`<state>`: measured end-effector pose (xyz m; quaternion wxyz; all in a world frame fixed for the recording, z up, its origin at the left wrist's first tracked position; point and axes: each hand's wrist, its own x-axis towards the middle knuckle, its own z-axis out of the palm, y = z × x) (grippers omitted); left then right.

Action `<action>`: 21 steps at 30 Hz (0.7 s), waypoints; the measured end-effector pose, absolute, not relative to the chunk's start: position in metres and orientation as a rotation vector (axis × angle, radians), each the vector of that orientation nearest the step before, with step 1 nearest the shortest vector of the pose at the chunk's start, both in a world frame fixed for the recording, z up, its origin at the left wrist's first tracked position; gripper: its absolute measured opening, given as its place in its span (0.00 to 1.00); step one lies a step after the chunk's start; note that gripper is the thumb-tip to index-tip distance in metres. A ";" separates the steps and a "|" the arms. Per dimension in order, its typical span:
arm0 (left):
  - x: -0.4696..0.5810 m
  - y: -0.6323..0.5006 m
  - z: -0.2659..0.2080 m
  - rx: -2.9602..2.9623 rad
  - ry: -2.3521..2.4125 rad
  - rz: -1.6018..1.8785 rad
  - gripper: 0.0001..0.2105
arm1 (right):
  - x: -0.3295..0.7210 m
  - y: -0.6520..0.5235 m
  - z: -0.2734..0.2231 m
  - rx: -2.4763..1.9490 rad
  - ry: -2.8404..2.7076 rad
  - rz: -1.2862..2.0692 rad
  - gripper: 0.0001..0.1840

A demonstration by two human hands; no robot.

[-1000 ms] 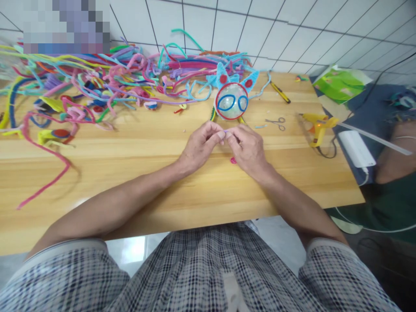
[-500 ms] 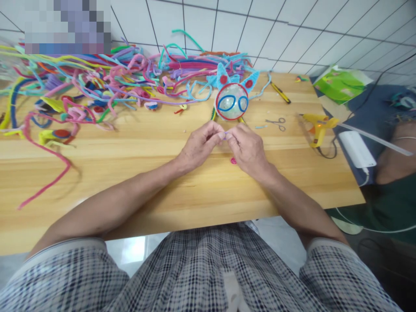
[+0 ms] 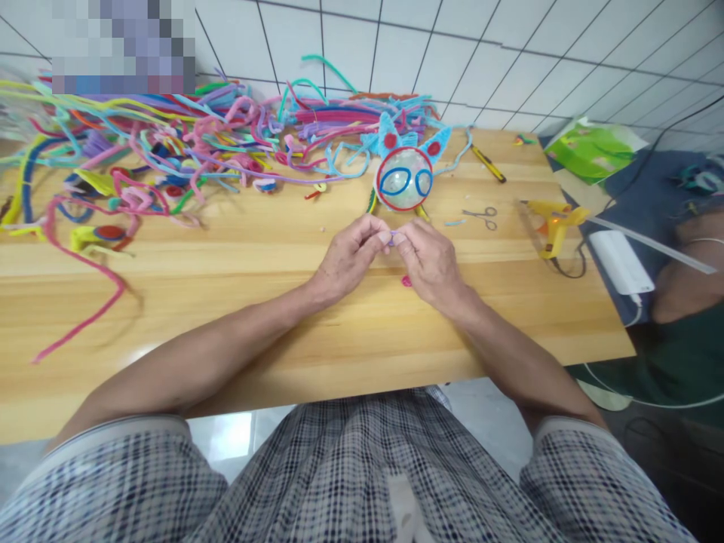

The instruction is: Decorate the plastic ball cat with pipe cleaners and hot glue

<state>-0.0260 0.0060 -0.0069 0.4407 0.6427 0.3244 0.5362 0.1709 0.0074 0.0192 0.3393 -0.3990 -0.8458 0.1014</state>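
Between the fingertips of both hands is a short purple pipe cleaner (image 3: pixel 392 239), mostly covered by the fingers. My left hand (image 3: pixel 355 253) pinches it from the left, and my right hand (image 3: pixel 428 260) pinches it from the right, thumbs nearly meeting. Just beyond them stands a clear round ornament (image 3: pixel 405 197) with a red rim, two blue loops on its front and light-blue ears with red centres. A small magenta coil (image 3: pixel 406 280) lies on the table beside my right hand.
Many coloured pipe cleaners (image 3: pixel 226 136) are heaped along the back left. Toward the right lie scissors (image 3: pixel 485 218), a yellow utility knife (image 3: pixel 489 164) and a yellow glue gun (image 3: pixel 555 222). A white power bank (image 3: pixel 621 261) and part of another person (image 3: pixel 687 279) are beyond the table's right edge.
The fingers have shifted very slightly around the purple pipe cleaner, and a little more of it shows. Other things on the table stay as they were.
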 end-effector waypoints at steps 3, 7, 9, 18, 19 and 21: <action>-0.031 0.012 -0.008 1.716 0.844 1.268 0.20 | 0.174 0.009 0.017 -1.047 -2.246 0.199 0.26; -0.035 0.012 -0.004 1.832 0.893 1.262 0.19 | 0.175 0.009 0.018 -1.038 -2.254 0.231 0.26; -0.033 0.009 -0.004 1.808 0.895 1.305 0.20 | 0.173 0.008 0.019 -1.027 -2.231 0.283 0.25; -0.014 -0.002 -0.014 1.391 0.867 1.391 0.18 | 0.166 0.003 0.012 -1.067 -2.202 0.121 0.24; -0.016 -0.001 -0.013 1.424 0.861 1.369 0.18 | 0.166 0.004 0.012 -1.073 -2.222 0.093 0.24; -0.021 0.001 -0.010 1.533 0.851 1.333 0.19 | 0.168 0.005 0.014 -1.080 -2.255 0.073 0.25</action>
